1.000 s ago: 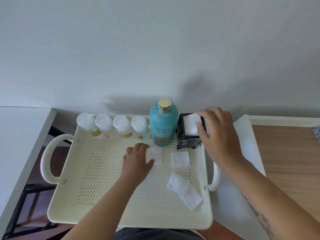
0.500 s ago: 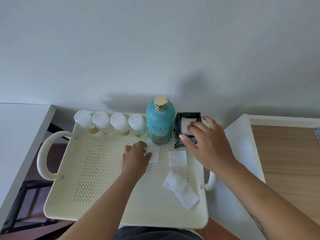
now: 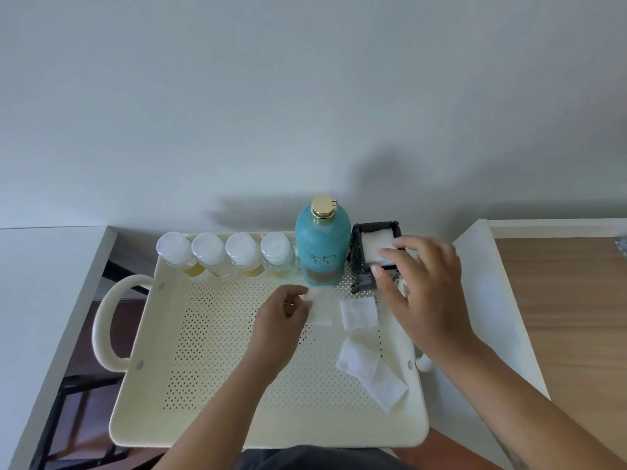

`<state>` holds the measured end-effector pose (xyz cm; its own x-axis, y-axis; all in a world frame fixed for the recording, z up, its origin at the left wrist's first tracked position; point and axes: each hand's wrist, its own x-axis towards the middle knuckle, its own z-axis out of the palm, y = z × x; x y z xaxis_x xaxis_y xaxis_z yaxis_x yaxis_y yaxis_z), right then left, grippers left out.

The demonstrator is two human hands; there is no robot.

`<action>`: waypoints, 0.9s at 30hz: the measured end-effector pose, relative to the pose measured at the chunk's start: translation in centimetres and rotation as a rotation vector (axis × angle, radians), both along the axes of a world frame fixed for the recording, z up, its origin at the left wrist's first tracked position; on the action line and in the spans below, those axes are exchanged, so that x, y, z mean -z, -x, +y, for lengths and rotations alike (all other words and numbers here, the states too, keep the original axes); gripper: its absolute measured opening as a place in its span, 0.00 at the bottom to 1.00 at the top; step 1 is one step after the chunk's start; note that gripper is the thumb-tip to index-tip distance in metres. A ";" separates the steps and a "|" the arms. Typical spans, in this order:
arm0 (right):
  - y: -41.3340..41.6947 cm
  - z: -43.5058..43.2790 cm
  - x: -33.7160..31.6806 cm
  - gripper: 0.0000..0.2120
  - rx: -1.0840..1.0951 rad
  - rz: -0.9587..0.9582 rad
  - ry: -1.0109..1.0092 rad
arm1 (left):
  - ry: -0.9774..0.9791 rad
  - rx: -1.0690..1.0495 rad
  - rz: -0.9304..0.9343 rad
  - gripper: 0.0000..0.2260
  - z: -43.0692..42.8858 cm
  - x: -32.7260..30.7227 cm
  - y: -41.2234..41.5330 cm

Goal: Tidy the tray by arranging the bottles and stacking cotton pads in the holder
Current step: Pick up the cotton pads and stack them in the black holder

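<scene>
Square white cotton pad [image 3: 320, 308] on the cream perforated tray [image 3: 210, 351] is now pinched at its edge by the left hand [image 3: 283, 312], while the right hand [image 3: 419, 290], fingers spread, has withdrawn from the black holder [image 3: 375, 252], ready for stacking

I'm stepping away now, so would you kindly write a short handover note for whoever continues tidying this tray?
Left hand: pinching the edge of a cotton pad on the tray.
Right hand: open, empty, spread over the black holder, fingertips at the pads inside.
Done: four small bottles and the teal bottle stand in a row along the back edge; holder already has pads in it.
Left: the pinched pad, one flat pad beside it, and two overlapping pads near the right rim go into the holder.
</scene>
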<state>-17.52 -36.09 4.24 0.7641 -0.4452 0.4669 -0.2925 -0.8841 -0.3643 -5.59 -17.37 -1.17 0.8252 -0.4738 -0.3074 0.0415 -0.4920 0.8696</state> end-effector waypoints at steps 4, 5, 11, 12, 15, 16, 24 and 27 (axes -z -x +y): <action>0.9 5.2 -0.6 0.08 0.068 -0.038 -0.555 | 0.181 -0.063 0.213 0.09 0.5 -2.1 0.7; 0.9 6.3 -0.6 0.07 0.130 -0.027 -0.729 | 0.210 -0.074 0.263 0.09 0.7 -2.5 0.8; 0.2 8.9 -0.2 0.09 0.344 0.040 -1.458 | 0.276 0.051 0.351 0.10 1.3 -3.7 0.2; 0.2 9.1 -0.3 0.08 0.361 0.011 -1.491 | 0.278 0.078 0.345 0.11 1.3 -3.8 0.1; 0.0 9.3 -0.9 0.05 0.415 -0.030 -1.450 | 0.280 0.151 0.325 0.11 1.5 -3.8 -0.4; 0.0 9.4 -1.1 0.04 0.426 -0.034 -1.411 | 0.290 0.165 0.332 0.11 1.6 -3.7 -0.5; -0.8 5.6 -4.0 0.03 0.490 -0.106 -1.067 | 0.060 0.289 0.201 0.08 2.4 -0.8 -0.7; -1.8 3.3 -4.7 0.05 0.482 -0.101 -0.959 | -0.039 0.395 0.032 0.08 2.5 1.0 -0.2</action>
